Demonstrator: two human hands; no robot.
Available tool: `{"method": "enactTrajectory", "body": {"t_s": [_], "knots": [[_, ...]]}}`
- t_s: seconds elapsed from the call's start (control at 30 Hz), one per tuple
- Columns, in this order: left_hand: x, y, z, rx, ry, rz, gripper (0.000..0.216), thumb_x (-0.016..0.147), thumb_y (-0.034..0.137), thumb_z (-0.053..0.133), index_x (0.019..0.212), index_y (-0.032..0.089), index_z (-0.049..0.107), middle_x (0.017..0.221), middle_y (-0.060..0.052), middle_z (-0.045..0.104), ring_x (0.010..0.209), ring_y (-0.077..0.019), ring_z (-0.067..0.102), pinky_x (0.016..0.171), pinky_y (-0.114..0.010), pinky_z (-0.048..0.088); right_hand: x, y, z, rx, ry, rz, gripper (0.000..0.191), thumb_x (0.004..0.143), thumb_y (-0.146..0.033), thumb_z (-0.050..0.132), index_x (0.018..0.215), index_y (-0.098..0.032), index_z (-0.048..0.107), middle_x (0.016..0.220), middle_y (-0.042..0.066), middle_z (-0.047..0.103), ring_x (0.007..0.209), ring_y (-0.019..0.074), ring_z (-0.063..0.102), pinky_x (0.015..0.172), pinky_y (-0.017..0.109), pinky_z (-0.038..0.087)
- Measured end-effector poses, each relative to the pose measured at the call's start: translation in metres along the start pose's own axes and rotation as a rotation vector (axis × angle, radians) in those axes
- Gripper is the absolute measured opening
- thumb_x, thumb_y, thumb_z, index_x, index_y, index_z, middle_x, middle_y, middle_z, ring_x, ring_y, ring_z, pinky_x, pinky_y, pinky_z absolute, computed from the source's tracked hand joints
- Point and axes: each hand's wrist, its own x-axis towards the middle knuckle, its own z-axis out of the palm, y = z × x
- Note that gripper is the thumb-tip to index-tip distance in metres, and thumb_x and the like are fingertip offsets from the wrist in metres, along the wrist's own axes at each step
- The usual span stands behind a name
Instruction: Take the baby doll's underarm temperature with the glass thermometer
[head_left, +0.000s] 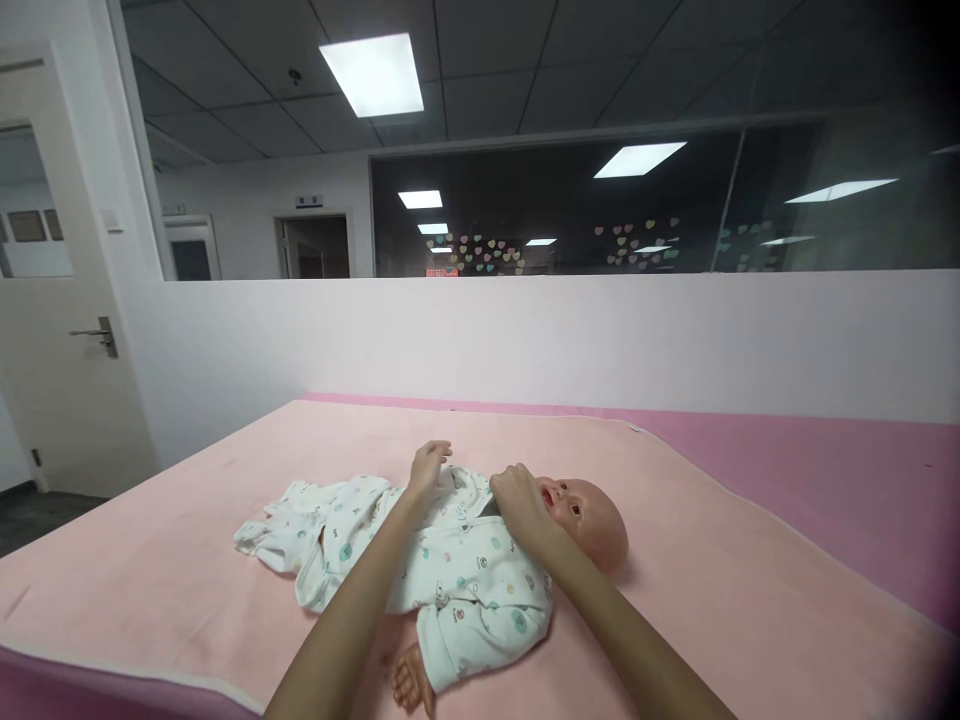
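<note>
A baby doll [585, 515] lies on its back on a pink blanket [675, 600], head to the right. It wears a white patterned sleepsuit [457, 585]. My left hand [429, 468] rests on the far side of the suit's chest, fingers curled on the cloth. My right hand [517, 503] is closed on the suit's collar just below the doll's chin. One bare doll hand [411, 682] sticks out of the near sleeve. The suit's legs [277, 535] trail off to the left.
The blanket covers a wide pink padded table [840, 470] against a low white partition wall [525, 340] with dark glass above. A white door [60, 330] with a lever handle stands at the left.
</note>
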Motion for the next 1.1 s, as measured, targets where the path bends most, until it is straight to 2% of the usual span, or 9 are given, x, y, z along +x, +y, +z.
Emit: {"method": "enactTrajectory", "body": {"t_s": [0.13,0.23,0.33,0.47,0.57,0.63,0.8,0.93,1.1], "knots": [[0.006,-0.005,0.031,0.250,-0.140,0.092,0.033,0.075,0.039,0.044,0.093,0.016,0.060,0.109,-0.013,0.059,0.108,-0.0253,0.047,0.096,-0.040,0.026,-0.011,0.001,-0.003,-0.047,0.001,-0.044,0.019,0.070,-0.002,0.050,0.062,-0.014,0.063,0.064,0.009,0.062,0.074,0.0197,0.056,0.074,0.030,0.035],[0.007,-0.007,0.037,0.423,-0.199,0.136,0.035,0.076,0.043,0.043,0.093,0.018,0.061,0.111,-0.013,0.058,0.114,-0.0290,0.041,0.099,-0.047,0.015,-0.022,0.005,-0.004,-0.150,0.016,-0.135,0.021,0.070,-0.002,0.048,0.061,-0.013,0.063,0.067,0.010,0.062,0.078,0.0218,0.054,0.081,0.036,0.033],[0.007,-0.007,0.035,0.560,-0.226,0.155,0.037,0.078,0.046,0.039,0.092,0.019,0.061,0.108,-0.014,0.060,0.116,-0.0311,0.039,0.097,-0.049,0.015,-0.036,0.010,-0.003,-0.172,0.058,-0.177,0.021,0.072,-0.004,0.046,0.065,-0.015,0.063,0.081,0.009,0.062,0.085,0.0219,0.053,0.092,0.043,0.025],[0.004,-0.010,0.034,0.700,-0.230,0.154,0.040,0.078,0.048,0.038,0.094,0.020,0.062,0.104,-0.015,0.060,0.111,-0.0315,0.043,0.094,-0.047,0.021,-0.052,0.027,-0.004,-0.038,0.182,-0.116,0.023,0.071,-0.006,0.046,0.083,-0.017,0.063,0.113,0.010,0.054,0.105,0.0221,0.046,0.099,0.044,0.016],[0.001,-0.012,0.033,0.778,-0.208,0.119,0.045,0.077,0.051,0.036,0.093,0.019,0.062,0.100,-0.015,0.062,0.104,-0.0324,0.048,0.090,-0.049,0.023,-0.049,0.057,-0.004,0.159,0.335,0.007,0.028,0.078,-0.013,0.040,0.097,-0.016,0.059,0.113,0.009,0.056,0.106,0.0196,0.046,0.100,0.042,0.018],[-0.002,-0.014,0.032,0.846,-0.174,0.096,0.051,0.076,0.057,0.034,0.093,0.018,0.062,0.101,-0.016,0.062,0.105,-0.0336,0.047,0.090,-0.051,0.022,-0.039,0.084,0.003,0.366,0.378,0.158,0.031,0.080,-0.017,0.037,0.105,-0.014,0.055,0.104,0.009,0.059,0.100,0.0182,0.050,0.095,0.039,0.027],[-0.008,-0.017,0.028,0.979,-0.147,0.055,0.072,0.073,0.067,0.023,0.088,0.012,0.066,0.099,-0.022,0.061,0.103,-0.0373,0.046,0.086,-0.051,0.026,-0.018,0.145,0.035,1.061,0.204,0.477,0.040,0.076,-0.034,0.046,0.110,-0.012,0.049,0.085,0.007,0.064,0.079,0.0163,0.059,0.076,0.030,0.043],[-0.010,-0.016,0.027,0.963,-0.152,0.085,0.072,0.075,0.066,0.022,0.082,0.010,0.068,0.098,-0.023,0.062,0.102,-0.0359,0.048,0.089,-0.050,0.025,-0.025,0.157,0.052,1.396,0.075,0.490,0.041,0.072,-0.040,0.053,0.100,-0.011,0.056,0.092,0.010,0.064,0.085,0.0184,0.060,0.079,0.030,0.044],[-0.016,-0.009,0.022,0.868,-0.186,-0.036,0.063,0.071,0.067,0.029,0.088,0.017,0.064,0.099,-0.016,0.064,0.096,-0.0325,0.055,0.086,-0.045,0.032,-0.037,0.149,0.056,1.489,0.106,0.496,0.039,0.068,-0.039,0.058,0.099,-0.015,0.059,0.105,0.008,0.061,0.099,0.0191,0.055,0.086,0.028,0.043]]}}
